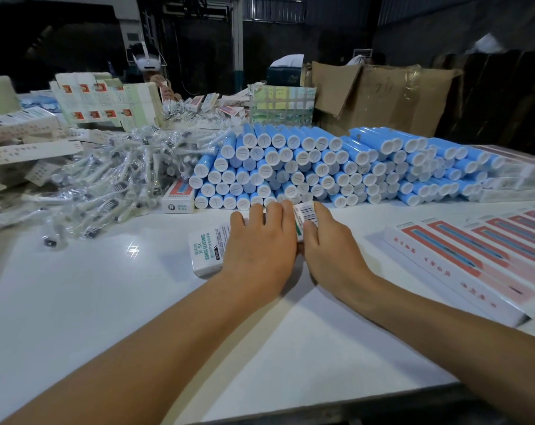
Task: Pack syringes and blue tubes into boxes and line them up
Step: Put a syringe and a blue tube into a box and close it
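White table (107, 317) surface fills the near field, and both forearms reach forward across it. Left hand (260, 253) lies palm down on a white box (206, 250) printed with green lettering; its fingers are curled over the far edge of the box and grip it. Right hand (327, 246) meets the left at the thumbs; its fingers pinch the barcode-labelled end flap (306, 214) of the same box. The box lies flat on the table, just in front of the blue tubes.

To the right, a row of packed boxes (474, 262) with red and pink faces lies side by side, touching one another.

Beyond the hands, blue tubes (306, 167) with white caps are stacked in a wide pile, caps facing the camera. One small box (179, 196) rests against the left end of the pile. Left of it lies a loose heap of syringes (113, 185) in clear wrappers.

Farther back stand flat unfolded cartons (104, 99), brown cardboard (379, 96) and a second person (156, 72) seated at the far side
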The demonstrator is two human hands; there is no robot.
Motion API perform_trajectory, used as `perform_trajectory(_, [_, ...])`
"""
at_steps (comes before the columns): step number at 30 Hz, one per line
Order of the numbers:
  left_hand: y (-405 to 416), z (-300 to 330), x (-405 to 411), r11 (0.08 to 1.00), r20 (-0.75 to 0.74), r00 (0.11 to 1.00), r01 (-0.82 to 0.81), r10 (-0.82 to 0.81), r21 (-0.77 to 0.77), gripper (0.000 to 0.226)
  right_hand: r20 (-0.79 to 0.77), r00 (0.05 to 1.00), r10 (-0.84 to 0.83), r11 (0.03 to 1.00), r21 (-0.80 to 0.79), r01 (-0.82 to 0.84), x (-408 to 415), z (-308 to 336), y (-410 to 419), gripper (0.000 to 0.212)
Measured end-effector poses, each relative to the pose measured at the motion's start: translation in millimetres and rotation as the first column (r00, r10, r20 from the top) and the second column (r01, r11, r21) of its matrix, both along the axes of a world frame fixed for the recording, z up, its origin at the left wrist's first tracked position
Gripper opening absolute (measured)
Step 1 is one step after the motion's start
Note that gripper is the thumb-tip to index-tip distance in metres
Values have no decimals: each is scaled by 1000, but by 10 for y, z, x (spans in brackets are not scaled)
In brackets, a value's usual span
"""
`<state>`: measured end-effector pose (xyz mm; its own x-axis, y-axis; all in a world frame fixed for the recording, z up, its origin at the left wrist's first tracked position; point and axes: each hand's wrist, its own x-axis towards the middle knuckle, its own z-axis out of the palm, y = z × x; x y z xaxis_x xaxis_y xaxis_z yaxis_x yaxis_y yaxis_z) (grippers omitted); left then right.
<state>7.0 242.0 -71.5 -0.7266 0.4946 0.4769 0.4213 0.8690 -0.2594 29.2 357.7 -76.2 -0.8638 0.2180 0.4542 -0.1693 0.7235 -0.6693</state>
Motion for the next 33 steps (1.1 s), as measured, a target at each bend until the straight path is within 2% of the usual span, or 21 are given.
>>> perform_trajectory(2, [-13, -7, -8, 1000, 6, 1000, 3, -3, 5, 61, 19, 999, 44, 997, -67, -43, 15, 19, 5, 36])
perform_trajectory(4, [-41, -8, -24, 1000, 6, 1000, 7, -7, 17, 65, 5, 992, 127, 945, -306, -119, 24, 57, 9, 30])
perform_trajectory(6, [-77, -8, -52, 999, 2, 1000, 11, -11, 38, 66, -12, 980, 197, 746, -647, -157, -5, 115, 39, 32])
perform_trajectory(7, [-95, -7, -67, 999, -1, 1000, 11, -11, 54, 66, -9, 973, 231, 641, -751, -159, -20, 142, 65, 33])
perform_trajectory(8, [-108, -8, -81, 998, -4, 1000, 12, -11, 70, 66, -5, 966, 260, 578, -801, -159, -36, 154, 96, 32])
perform_trajectory(10, [-118, -14, -96, 996, -7, 1000, 23, -22, 82, 68, 0, 960, 280, 553, -818, -161, -56, 155, 131, 25])
perform_trajectory(16, [-139, -41, -140, 995, -27, 998, 56, -54, 81, 69, -60, 967, 246, 623, -755, -206, -73, 101, 154, 20])
perform_trajectory(20, [-143, -39, -134, 992, -36, 997, 71, -68, 109, 70, -89, 968, 236, 641, -734, -224, -60, 107, 161, 35])
perform_trajectory(31, [-129, -41, -102, 996, -47, 998, 38, -34, 82, 70, -58, 953, 296, 606, -760, -235, -51, 98, 157, 35])
perform_trajectory(33, [-130, -48, -115, 996, -50, 998, 36, -32, 81, 69, -60, 951, 303, 626, -740, -246, -44, 93, 137, 36])
